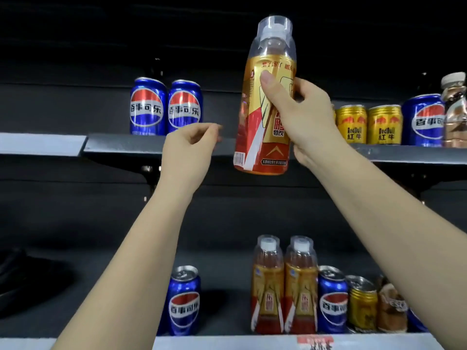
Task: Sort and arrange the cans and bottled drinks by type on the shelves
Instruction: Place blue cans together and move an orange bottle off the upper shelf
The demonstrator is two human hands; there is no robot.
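One gold-labelled bottle is up in my right hand, held in the air in front of the upper shelf, its base hanging below the shelf's front edge and its clear cap well above the cans. My thumb lies across the front of the label at about mid-height and the fingers curl round the far side, so the grasp sits on the upper half of the body, with the heavier lower part hanging under it and tilting a little left. My left hand holds nothing; its fingers are loosely curled just beside the bottle's lower left. Two matching bottles stand on the lower shelf, so I judge this one belongs beside them rather than in the gap between the two Pepsi cans and the Red Bull cans. To do it well I'd steady the base with my left hand, bring it down upright, and set it touching its pair without knocking the single Pepsi can.
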